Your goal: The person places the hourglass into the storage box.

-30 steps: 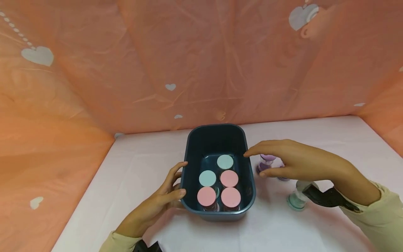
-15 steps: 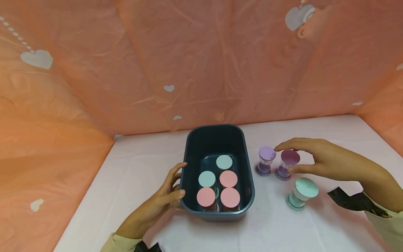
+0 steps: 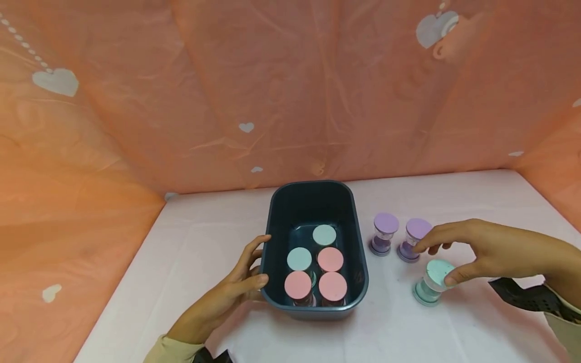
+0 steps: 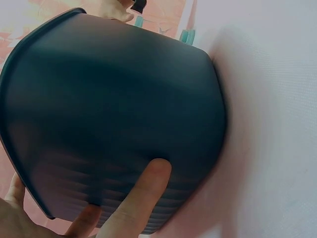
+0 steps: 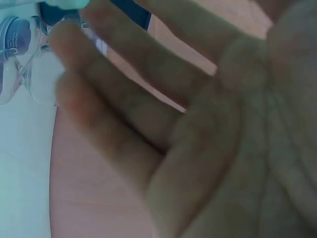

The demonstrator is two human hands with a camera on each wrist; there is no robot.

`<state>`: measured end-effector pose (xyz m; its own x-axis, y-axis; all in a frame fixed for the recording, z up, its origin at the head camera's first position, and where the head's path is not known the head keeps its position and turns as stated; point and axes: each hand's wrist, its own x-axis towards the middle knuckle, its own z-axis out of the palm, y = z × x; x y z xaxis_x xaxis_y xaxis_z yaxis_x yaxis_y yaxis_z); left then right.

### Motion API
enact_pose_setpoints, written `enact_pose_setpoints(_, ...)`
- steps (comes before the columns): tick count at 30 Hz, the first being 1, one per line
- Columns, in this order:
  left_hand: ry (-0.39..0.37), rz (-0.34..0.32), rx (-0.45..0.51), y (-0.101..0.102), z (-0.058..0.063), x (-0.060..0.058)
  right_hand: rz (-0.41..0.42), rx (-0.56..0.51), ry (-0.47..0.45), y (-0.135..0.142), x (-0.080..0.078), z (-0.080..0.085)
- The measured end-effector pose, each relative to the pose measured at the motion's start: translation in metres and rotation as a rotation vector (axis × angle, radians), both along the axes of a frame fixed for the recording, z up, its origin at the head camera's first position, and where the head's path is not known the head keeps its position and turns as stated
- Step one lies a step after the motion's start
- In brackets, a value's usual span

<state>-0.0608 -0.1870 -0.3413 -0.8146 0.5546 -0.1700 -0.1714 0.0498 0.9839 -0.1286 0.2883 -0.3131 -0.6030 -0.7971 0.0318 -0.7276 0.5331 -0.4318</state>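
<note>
A dark blue loaf-shaped bin [image 3: 313,308] stands on the table, with several hourglasses inside. Two show mint caps, such as the far mint-capped hourglass [image 3: 324,235]; the others, including the front pink-capped hourglass [image 3: 333,286], have pink caps. My left hand [image 3: 236,282] rests against the bin's left side, fingers spread on its outer wall in the left wrist view. To the right, my right hand [image 3: 490,252] reaches over a mint hourglass [image 3: 428,285], thumb at its cap and nothing gripped. Its fingertips overlap a purple hourglass [image 3: 417,229] behind.
Another purple hourglass [image 3: 385,233] stands upright between the bin and the right hand. The table has a white cover [image 3: 209,222]. Orange sheeting [image 3: 281,91] with pale hearts encloses the back and sides.
My right hand has moved from beside the bin rightward past the purple hourglasses, then down toward the mint one. My left hand and the bin have stayed put.
</note>
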Motion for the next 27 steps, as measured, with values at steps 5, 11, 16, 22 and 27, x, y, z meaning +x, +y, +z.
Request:
enact_pose_setpoints(5, 0.003, 0.008, -0.004, 0.000, 0.000, 0.001, 0.050, 0.024, -0.149, 0.005, -0.003, -0.007)
enact_pose_setpoints(11, -0.009, 0.017, -0.021, 0.001, 0.001, 0.001, 0.068, 0.002, -0.320, 0.005, -0.007, -0.010)
enact_pose_setpoints(16, -0.005, 0.012, -0.015, 0.001, 0.000, 0.001, 0.093, -0.020, -0.342, 0.000, -0.010, -0.012)
enact_pose_setpoints(22, -0.022, 0.019, -0.027, 0.001, 0.002, 0.002, 0.061, -0.031, -0.315, -0.008, -0.010, -0.013)
enact_pose_setpoints(27, -0.024, 0.022, -0.027, 0.001, 0.002, 0.002, 0.018, -0.021, -0.282, -0.015, -0.010, -0.012)
